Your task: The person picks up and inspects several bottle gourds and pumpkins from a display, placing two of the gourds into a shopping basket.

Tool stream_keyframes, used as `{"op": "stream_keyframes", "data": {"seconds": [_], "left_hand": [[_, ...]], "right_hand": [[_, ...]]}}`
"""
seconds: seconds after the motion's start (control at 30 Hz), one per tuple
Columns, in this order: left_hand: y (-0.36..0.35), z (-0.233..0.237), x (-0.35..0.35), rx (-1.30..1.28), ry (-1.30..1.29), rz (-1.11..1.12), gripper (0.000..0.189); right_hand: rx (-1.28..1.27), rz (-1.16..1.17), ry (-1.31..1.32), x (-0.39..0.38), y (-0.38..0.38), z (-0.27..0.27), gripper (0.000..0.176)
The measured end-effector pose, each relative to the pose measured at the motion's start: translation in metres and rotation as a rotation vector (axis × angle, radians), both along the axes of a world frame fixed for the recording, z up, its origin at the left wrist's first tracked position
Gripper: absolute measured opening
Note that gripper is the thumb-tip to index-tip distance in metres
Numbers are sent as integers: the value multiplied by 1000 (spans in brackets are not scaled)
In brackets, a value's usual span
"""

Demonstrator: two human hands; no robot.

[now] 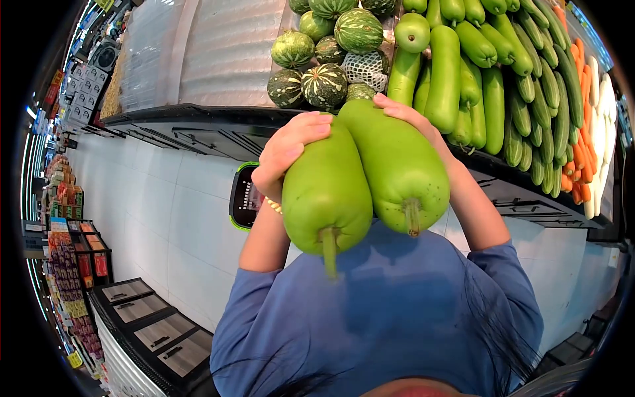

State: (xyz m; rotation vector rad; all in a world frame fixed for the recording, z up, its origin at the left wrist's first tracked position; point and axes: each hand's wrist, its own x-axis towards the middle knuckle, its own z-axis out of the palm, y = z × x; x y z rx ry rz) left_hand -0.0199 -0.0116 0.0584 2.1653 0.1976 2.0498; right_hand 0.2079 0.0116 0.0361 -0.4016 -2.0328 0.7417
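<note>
Two large green gourds are held side by side and touching in front of my chest, stems pointing toward me. My left hand [289, 153] is wrapped round the outer side of the left gourd [327, 192]. On the other side, my right hand [417, 122] grips the right gourd [400, 165], with its fingertips at the far end. Parts of both hands are hidden behind the gourds. Just beyond them lie round striped squashes [324, 86] and a pile of long green gourds [443, 76].
A black-edged produce stand [192, 112] runs across the far side. Cucumbers [542, 99], carrots [582, 155] and white roots [598, 145] lie at its right. A black basket with a green rim [237, 221] stands on the floor. Shelves and a cabinet [165, 331] are at left.
</note>
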Motion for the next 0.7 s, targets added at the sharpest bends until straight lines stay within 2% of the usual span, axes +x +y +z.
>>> {"op": "stream_keyframes", "data": {"seconds": [0.07,0.1,0.13,0.17,0.23,0.27,0.3,0.33,0.4,0.43,0.53,0.57,0.67,0.7], "left_hand": [[0,-3,0,-73,-43,1,38],[-2,-4,0,-161,-65,12,40],[-12,-2,-1,-353,-88,47,44],[-8,-5,1,-442,-142,8,46],[2,-10,4,-614,-270,-74,51],[3,3,18,-507,-430,-132,52],[6,5,10,-830,-455,-246,54],[10,16,7,-1114,-510,-494,61],[27,2,-7,-1320,-583,-932,66],[32,-3,-8,-1362,-649,-1086,65],[43,-11,-1,-1352,-802,-1017,65],[45,-11,0,-1228,-740,-1090,64],[35,20,20,-1302,-1146,-738,64],[35,23,18,-1306,-1210,-789,63]], "right_hand": [[-13,3,4,0,1,1,76],[-101,35,21,1,4,-3,77],[-190,63,41,2,7,-7,79],[-361,121,76,2,12,-12,80],[-489,87,57,7,5,-2,85],[-447,-3,5,6,-10,24,88],[-758,136,183,8,-1,11,90],[-949,241,281,9,2,3,83],[-1261,309,477,-2,-8,5,87],[-1275,436,581,-12,-11,14,83],[-1453,626,990,-27,-5,20,77],[-1448,626,1061,-29,-1,20,73],[-1347,599,1098,-39,2,39,73],[-1380,622,1152,-41,3,44,69]]}}
